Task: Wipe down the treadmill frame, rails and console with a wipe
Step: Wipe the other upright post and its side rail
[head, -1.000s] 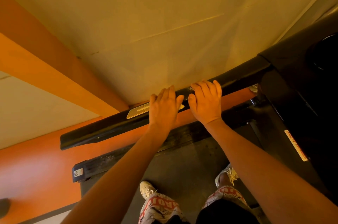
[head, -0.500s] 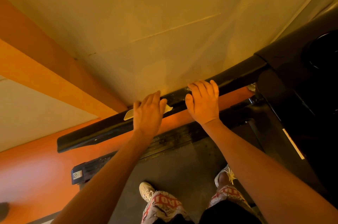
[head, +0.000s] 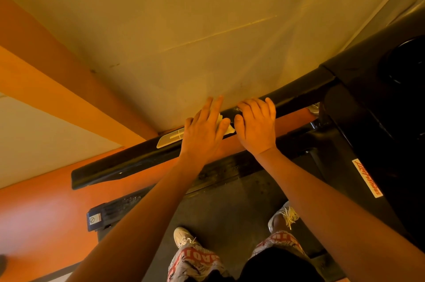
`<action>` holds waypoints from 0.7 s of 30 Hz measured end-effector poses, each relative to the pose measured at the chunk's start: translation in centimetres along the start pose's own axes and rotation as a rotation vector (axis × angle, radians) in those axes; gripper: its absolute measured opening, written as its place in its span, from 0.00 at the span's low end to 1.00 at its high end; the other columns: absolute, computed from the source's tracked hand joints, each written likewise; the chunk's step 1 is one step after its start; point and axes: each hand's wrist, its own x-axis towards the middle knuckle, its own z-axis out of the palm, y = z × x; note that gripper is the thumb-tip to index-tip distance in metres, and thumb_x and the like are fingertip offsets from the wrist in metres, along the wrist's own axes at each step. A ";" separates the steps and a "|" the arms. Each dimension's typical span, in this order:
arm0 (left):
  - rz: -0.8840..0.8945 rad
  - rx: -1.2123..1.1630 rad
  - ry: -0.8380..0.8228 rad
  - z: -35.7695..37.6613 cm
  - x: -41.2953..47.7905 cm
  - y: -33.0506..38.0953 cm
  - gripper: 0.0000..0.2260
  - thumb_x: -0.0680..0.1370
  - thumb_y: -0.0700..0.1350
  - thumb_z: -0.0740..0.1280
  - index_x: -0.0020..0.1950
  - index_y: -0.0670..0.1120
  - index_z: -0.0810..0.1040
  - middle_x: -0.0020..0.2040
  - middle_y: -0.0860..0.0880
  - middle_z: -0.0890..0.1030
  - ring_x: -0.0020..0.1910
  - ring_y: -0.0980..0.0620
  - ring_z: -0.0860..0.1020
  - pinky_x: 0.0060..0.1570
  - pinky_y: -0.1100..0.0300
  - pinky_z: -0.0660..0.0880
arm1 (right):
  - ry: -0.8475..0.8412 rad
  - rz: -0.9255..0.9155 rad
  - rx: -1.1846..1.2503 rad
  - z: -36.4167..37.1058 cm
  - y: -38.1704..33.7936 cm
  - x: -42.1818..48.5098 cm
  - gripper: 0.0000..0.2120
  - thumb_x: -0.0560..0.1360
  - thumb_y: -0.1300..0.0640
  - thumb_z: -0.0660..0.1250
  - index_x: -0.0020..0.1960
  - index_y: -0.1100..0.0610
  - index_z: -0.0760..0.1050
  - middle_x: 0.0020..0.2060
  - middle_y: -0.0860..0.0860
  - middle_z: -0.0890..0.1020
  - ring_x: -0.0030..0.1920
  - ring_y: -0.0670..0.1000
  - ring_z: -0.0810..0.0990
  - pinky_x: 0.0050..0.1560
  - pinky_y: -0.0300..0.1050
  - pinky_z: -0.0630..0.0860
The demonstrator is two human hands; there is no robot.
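The treadmill's black left handrail [head: 128, 159] runs diagonally across the view, with a silver sensor plate [head: 170, 139] set into it. My left hand [head: 203, 132] lies flat on the rail with straight fingers and presses a white wipe [head: 226, 126] against it. Only a corner of the wipe shows, by the thumb. Right beside it, my right hand [head: 256, 126] grips the same rail with its fingers curled over the top. The black console [head: 379, 88] joins the rail at the right.
I stand on the grey belt [head: 225, 210] in white shoes [head: 182, 237]. The black ribbed side rail [head: 220, 170] runs under the handrail. An orange and cream wall stands close behind the rail. A red and white sticker [head: 367, 178] sits on the console upright.
My left hand slid left along the rail with the wipe, then came back right, and now lies next to my right hand. The right hand has kept its grip in place.
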 end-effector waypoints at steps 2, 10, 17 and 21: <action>0.005 -0.049 -0.005 -0.3 -0.6 -0.6 0.32 0.81 0.65 0.41 0.83 0.53 0.48 0.83 0.46 0.53 0.77 0.43 0.66 0.68 0.43 0.68 | -0.024 0.021 0.020 -0.4 -0.2 0.0 0.17 0.82 0.53 0.56 0.59 0.58 0.80 0.57 0.55 0.82 0.62 0.56 0.77 0.76 0.56 0.59; -0.103 0.038 -0.031 -1.2 -3.9 -6.4 0.28 0.85 0.59 0.43 0.82 0.48 0.57 0.79 0.45 0.65 0.75 0.44 0.68 0.71 0.43 0.66 | -0.126 0.013 0.063 -2.4 -2.2 0.6 0.17 0.84 0.51 0.55 0.62 0.56 0.79 0.61 0.53 0.81 0.65 0.54 0.77 0.77 0.62 0.58; -0.073 0.182 0.024 -0.8 -4.7 -6.9 0.26 0.85 0.54 0.45 0.71 0.44 0.75 0.64 0.44 0.81 0.63 0.43 0.78 0.59 0.44 0.74 | -0.443 -0.243 -0.051 -0.8 -8.1 2.2 0.18 0.85 0.50 0.54 0.64 0.55 0.79 0.61 0.52 0.81 0.67 0.53 0.76 0.79 0.57 0.54; -0.092 0.213 0.036 -0.4 -5.1 -6.7 0.25 0.85 0.54 0.45 0.71 0.45 0.74 0.64 0.45 0.80 0.62 0.43 0.78 0.59 0.44 0.73 | -0.473 -0.287 -0.134 0.0 -7.6 1.7 0.21 0.86 0.49 0.51 0.64 0.57 0.79 0.59 0.54 0.83 0.65 0.54 0.78 0.80 0.56 0.54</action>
